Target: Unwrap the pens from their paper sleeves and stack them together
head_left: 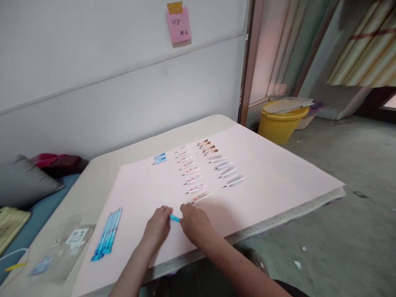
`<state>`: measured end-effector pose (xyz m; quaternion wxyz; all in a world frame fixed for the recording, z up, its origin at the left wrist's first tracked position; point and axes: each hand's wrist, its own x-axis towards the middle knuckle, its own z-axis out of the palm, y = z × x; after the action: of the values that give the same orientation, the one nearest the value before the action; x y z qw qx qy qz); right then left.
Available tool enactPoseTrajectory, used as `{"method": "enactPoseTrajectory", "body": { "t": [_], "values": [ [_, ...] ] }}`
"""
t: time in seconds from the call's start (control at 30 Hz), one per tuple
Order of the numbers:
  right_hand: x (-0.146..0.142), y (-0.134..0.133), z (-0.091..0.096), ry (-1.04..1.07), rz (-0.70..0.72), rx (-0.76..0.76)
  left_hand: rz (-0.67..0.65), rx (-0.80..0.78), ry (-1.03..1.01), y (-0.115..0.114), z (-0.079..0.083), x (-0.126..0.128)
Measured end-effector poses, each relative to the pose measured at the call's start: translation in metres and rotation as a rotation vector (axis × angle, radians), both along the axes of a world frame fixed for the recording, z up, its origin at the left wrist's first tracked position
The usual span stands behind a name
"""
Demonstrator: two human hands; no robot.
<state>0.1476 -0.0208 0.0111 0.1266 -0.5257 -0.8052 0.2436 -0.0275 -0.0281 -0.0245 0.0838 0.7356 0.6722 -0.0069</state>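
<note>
Between my two hands, just above the pink sheet, runs a light-blue pen. The fingers of my left hand are closed round one end of it, and my right hand grips the other end. Only the pen's middle shows. Left of my hands lies a bundle of several blue pens side by side. Beyond my hands, patterned pens lie in a column, the nearest close to my right fingers. Farther right is a column of brown and grey pens. Two blue pens lie at the far left.
A clear plastic bag with labels lies at the table's left. A grey cushion is beyond it. A yellow bin stands on the floor past the table's right corner. A white wall with a pink note backs the table.
</note>
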Motion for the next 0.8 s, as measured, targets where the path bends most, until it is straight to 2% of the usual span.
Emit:
{"method": "enactPoseTrajectory", "body": {
  "t": [0.1,0.23,0.33,0.43,0.5,0.57,0.63,0.7,0.8],
  "values": [
    [-0.013,-0.009,-0.01,-0.062,0.081,0.002,0.026,0.037,-0.094,-0.005,-0.007,-0.001],
    [-0.02,-0.01,-0.019,-0.127,0.082,0.062,0.033,0.056,-0.22,-0.008,-0.012,-0.012],
    [-0.02,-0.004,-0.021,-0.168,0.085,0.082,0.101,0.049,-0.272,-0.007,0.0,-0.029],
    [-0.021,0.001,-0.021,-0.211,0.127,0.069,0.325,0.138,-0.213,-0.007,0.02,-0.046],
    [-0.023,0.004,-0.021,-0.239,0.152,0.061,0.439,0.072,-0.151,-0.009,0.031,-0.05],
    [-0.026,0.006,-0.02,-0.27,0.166,0.053,0.466,-0.078,-0.092,-0.013,0.036,-0.046],
    [-0.029,0.007,-0.021,-0.295,0.176,0.048,0.415,-0.203,-0.056,-0.016,0.034,-0.037],
    [-0.032,0.006,-0.023,-0.303,0.176,0.064,0.374,-0.233,-0.037,-0.017,0.027,-0.026],
    [-0.035,0.005,-0.028,-0.305,0.175,0.088,0.394,-0.177,-0.037,-0.012,0.015,-0.015]
  ]
}}
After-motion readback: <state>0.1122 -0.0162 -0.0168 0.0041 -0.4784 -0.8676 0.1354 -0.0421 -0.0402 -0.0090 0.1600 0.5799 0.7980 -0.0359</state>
